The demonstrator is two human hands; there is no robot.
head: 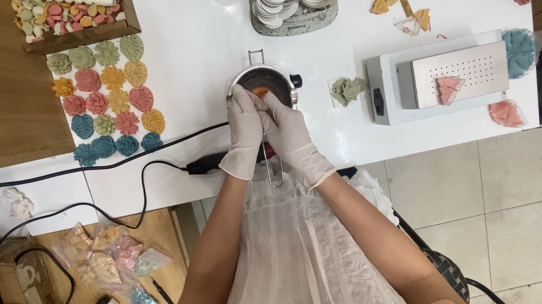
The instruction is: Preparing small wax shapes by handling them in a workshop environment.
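1. Pinching a small orange wax piece [261, 92] between both gloved hands, left hand [244, 129] and right hand [288, 136], we are holding it over the little metal melting pot [267, 79].
2. We are judging it light and brittle, so gripping its edges gently.
3. At nine o'clock, coloured leaf-shaped pieces [106, 101] are lying on the white table [211, 30].

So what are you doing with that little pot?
A person in white gloves has both hands over a small metal pot on the white table. The left hand and right hand meet at its rim, pinching something orange. Colourful leaf-shaped pieces lie in rows to the left, and a grey hot plate sits to the right.
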